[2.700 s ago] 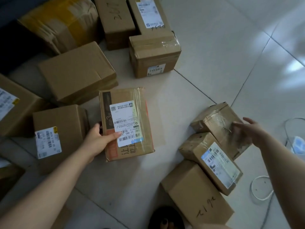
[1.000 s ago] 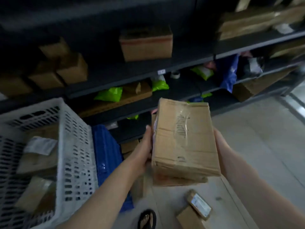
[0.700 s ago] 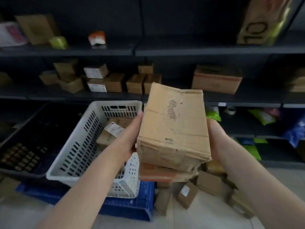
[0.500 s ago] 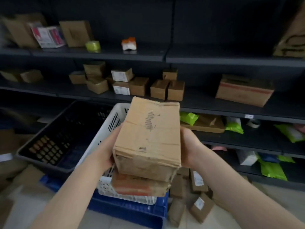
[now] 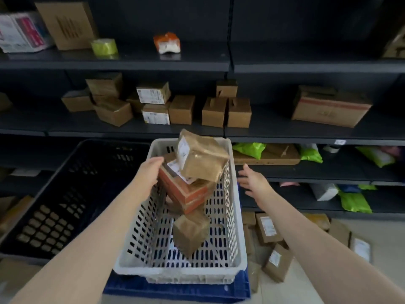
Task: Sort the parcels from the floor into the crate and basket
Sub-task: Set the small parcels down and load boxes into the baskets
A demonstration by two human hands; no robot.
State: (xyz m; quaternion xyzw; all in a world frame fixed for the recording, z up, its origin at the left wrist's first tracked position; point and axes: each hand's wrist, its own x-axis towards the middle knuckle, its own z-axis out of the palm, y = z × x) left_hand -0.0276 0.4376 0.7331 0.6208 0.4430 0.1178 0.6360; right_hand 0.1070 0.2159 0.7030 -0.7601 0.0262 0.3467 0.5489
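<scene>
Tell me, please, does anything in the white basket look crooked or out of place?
Yes. The plain brown parcel sits tilted on the orange-edged parcel, which leans steeply too, above the white basket. Neither lies flat. The left hand is at the orange-edged one; the right hand is open, apart.

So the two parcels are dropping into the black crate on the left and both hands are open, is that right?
Not quite. In the head view the two parcels are dropping into the white basket, not the black crate beside it. The left hand and right hand are indeed open.
</scene>
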